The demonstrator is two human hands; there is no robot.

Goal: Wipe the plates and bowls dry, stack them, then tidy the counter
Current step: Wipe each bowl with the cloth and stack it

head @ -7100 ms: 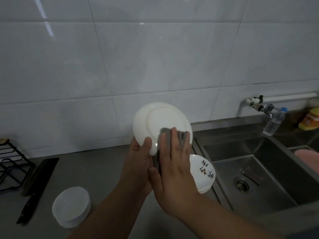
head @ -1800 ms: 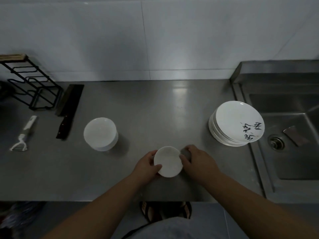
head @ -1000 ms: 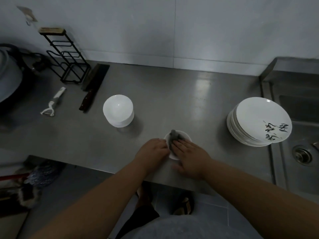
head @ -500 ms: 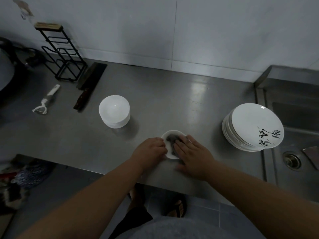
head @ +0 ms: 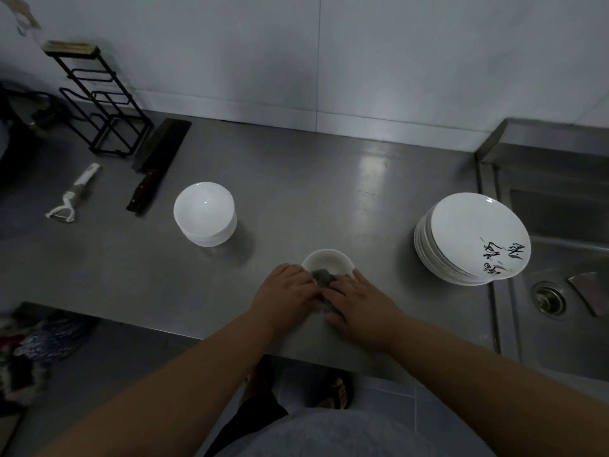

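Note:
A small white bowl [head: 328, 260] stands on the steel counter [head: 296, 192] near its front edge. My left hand [head: 285, 293] grips the bowl's left rim. My right hand [head: 357, 303] presses a grey cloth [head: 322, 278] into the near side of the bowl, fingers curled over the cloth. A stack of white bowls [head: 206, 214] stands to the left. A stack of white plates [head: 473, 239], the top one with black writing, sits at the right by the sink.
A cleaver [head: 158, 163], a white peeler [head: 74, 194] and a black wire rack [head: 99, 103] lie at the back left. The sink [head: 560, 258] with its drain [head: 548, 300] is at the right. The counter's front edge runs just below my hands.
The plate wiped earlier is gone from my hands; I now hold a small bowl on the counter. Over the last second the cloth has slid from the bowl's middle to its near side.

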